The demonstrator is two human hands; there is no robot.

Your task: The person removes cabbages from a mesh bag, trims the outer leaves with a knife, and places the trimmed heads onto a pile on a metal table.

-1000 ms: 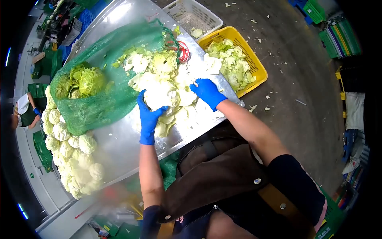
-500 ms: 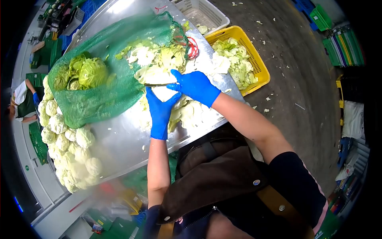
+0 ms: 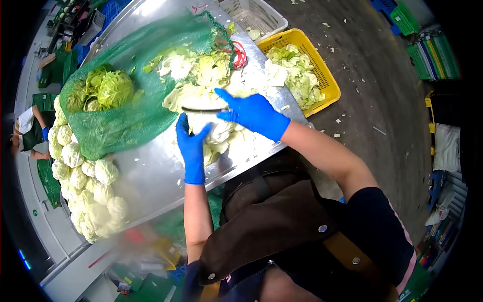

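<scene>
Has brought right hand left to cabbage, gripping knife — seemingly cutting; cups near side with left hand — perhaps touching.

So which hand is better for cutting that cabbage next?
Probably the right hand: it holds the knife, whose blade is at the cabbage. The left hand is cupped at the cabbage's near side, so it seems better for steadying.

Cabbages lie on the table left of the net bag, leaves in the right-hand crate.
</scene>
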